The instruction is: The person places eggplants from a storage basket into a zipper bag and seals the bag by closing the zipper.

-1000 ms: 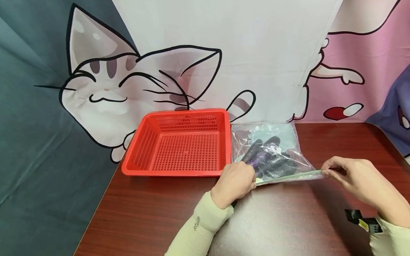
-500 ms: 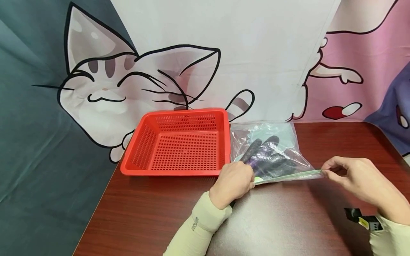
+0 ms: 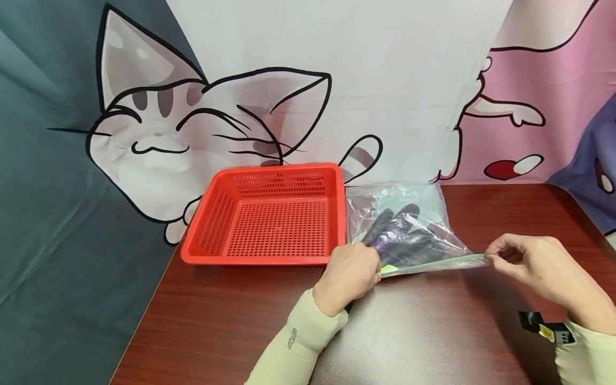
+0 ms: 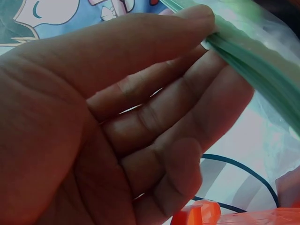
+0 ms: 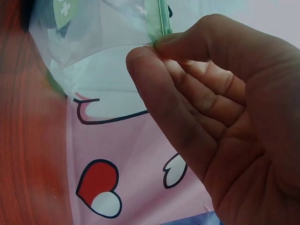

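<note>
A clear zip bag point(image 3: 358, 206) lies on the table to the right of the basket, with a dark glove point(image 3: 404, 240) and something pale blue point(image 3: 409, 198) inside it. Its green zip strip point(image 3: 438, 265) faces the person, stretched between both hands. At the strip's left end, my left hand point(image 3: 349, 275) pinches the bag; in the left wrist view its thumb and fingers point(image 4: 225, 98) meet at the strip. My right hand point(image 3: 541, 270) pinches the right corner between thumb and forefinger, as the right wrist view confirms.
A red plastic basket point(image 3: 279, 259) with perforated sides stands left of the bag, close against it. A cartoon-printed cloth point(image 3: 409, 80) hangs behind the dark red wooden table point(image 3: 216, 315).
Both hands keep their pinch on the zip bag. The right hand has shifted very slightly rightward, and more of a yellow-green patch shows beside the left fingers.
</note>
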### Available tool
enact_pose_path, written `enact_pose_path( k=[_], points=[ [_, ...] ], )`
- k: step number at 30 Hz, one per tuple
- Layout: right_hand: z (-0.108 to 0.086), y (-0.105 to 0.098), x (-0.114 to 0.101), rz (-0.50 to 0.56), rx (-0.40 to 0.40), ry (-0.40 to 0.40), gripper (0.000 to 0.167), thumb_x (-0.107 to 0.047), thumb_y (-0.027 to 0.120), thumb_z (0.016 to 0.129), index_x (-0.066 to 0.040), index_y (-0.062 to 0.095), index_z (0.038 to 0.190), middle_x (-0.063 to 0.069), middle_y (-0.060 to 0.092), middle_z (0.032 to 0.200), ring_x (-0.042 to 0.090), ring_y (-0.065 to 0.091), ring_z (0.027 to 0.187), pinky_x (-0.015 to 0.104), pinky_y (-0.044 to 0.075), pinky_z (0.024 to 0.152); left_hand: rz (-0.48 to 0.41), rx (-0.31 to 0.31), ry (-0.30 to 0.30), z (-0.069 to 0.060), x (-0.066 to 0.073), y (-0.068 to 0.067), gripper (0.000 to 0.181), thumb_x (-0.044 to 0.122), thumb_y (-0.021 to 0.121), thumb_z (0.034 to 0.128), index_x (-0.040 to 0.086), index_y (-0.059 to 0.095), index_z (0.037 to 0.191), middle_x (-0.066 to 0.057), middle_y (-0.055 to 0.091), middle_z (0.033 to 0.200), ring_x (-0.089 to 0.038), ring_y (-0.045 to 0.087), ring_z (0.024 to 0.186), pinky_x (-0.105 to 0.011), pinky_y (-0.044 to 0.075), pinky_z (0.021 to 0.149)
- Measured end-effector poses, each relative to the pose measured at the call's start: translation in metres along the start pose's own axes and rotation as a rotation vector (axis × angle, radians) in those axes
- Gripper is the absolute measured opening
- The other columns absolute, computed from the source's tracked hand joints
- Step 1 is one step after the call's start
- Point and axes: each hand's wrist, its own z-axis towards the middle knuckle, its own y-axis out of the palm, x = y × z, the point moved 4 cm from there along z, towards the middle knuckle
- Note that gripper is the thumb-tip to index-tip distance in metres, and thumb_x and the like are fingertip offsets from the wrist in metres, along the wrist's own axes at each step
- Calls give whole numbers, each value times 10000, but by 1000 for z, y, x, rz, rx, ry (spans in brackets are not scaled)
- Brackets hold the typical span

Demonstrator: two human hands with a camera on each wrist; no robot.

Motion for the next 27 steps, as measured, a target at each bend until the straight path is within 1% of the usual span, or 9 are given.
enact_pose_path(
  k=[6, 16, 19, 25, 27],
  points=[
    [0, 0, 1, -3, -15, 12, 287, -5, 835, 686, -211, 674, 806, -257, 578, 696, -94, 526, 620, 113, 401, 559, 18, 20, -12, -2, 0, -2, 420, 190, 732, 788, 277, 476, 467, 103, 514, 505, -112, 519, 472, -325, 399, 422],
    [-1, 1, 2, -9, -36, 29, 261, -23, 828, 701, -200, 662, 798, -250, 570, 684, -96, 515, 615, 115, 396, 553, 32, 46, -34, -5, -3, -4, 420, 155, 705, 775, 256, 437, 467, 92, 480, 504, -120, 448, 439, -327, 371, 386],
    [-1, 2, 3, -9, -35, 22, 269, -24, 827, 698, -210, 658, 794, -261, 561, 682, -97, 512, 614, 119, 392, 554, 40, 60, -36, -6, -3, -5, 404, 157, 704, 781, 247, 454, 477, 80, 510, 519, -139, 468, 442, -329, 369, 382],
    [-1, 2, 5, -11, -40, 21, 276, -31, 823, 693, -219, 647, 791, -274, 540, 676, -96, 498, 609, 126, 384, 554, 72, 91, -36, -9, -3, -6, 359, 185, 728, 797, 219, 489, 531, 35, 612, 595, -191, 557, 480, -331, 380, 377],
    [-1, 3, 5, -14, -44, 26, 272, -37, 825, 691, -218, 645, 788, -272, 538, 674, -96, 494, 606, 128, 381, 553, 91, 104, -36, -11, -3, -6, 348, 189, 740, 790, 221, 494, 546, 37, 621, 606, -185, 570, 490, -325, 390, 385]
  ],
)
